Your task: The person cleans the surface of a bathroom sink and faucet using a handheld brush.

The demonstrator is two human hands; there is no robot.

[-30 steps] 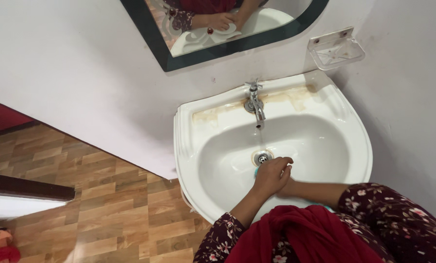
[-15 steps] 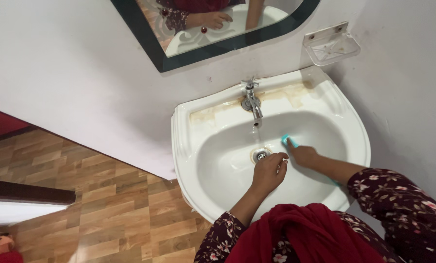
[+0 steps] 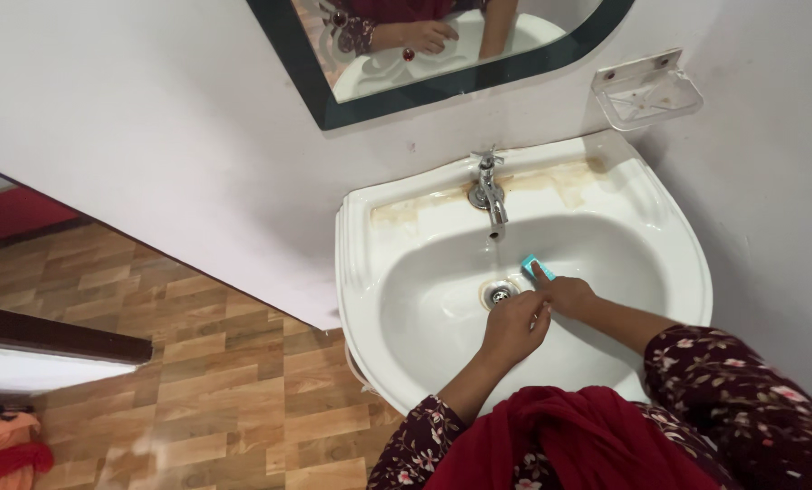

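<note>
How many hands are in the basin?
2. The right hand is just right of the drain, holding a small teal scrubber. The left hand is below the drain, against the right one. Reflections show in the mirror.

Both arms reach forward and down from the body, sleeves ending above the wrists, forearms bare. The left hand [image 3: 515, 325] is loosely curled, knuckles up, fingers bent inward, wrist straight. The right hand [image 3: 567, 295] lies just beyond and to the right of it, touching it, palm down, its fingers pinched together at the tips. The 2 forearms converge toward the hands.
</note>
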